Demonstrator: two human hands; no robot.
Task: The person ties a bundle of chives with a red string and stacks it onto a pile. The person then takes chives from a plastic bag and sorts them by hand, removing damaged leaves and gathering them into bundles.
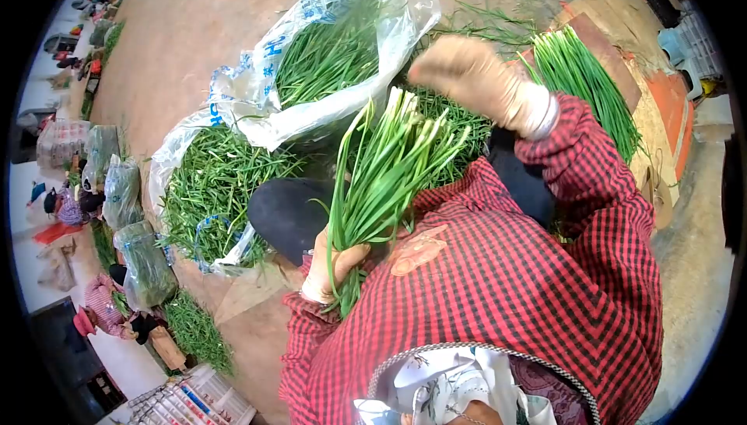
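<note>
My left hand [334, 269], in a pale glove, is wrapped round the lower part of a loose bunch of green stalks [389, 168], whose pale ends point up and away from me. To the right, above the bunch's pale ends, my right hand [467, 79] is raised, gloved and blurred; whether its fingers hold anything is not clear. An open plastic bag [405, 28] of long green leaves lies beyond the bunch. A second bag [167, 152] of shorter greens is at its left. At the right lies a neat sheaf of stalks [587, 86].
Scattered green leaves [498, 16] lie on the floor ahead. Scissors [652, 191] rest on a board at the right. Filled plastic bags [144, 261] and a pile of greens [194, 331] line the left, where another person [105, 300] is at work. A crate [194, 402] stands at the lower left.
</note>
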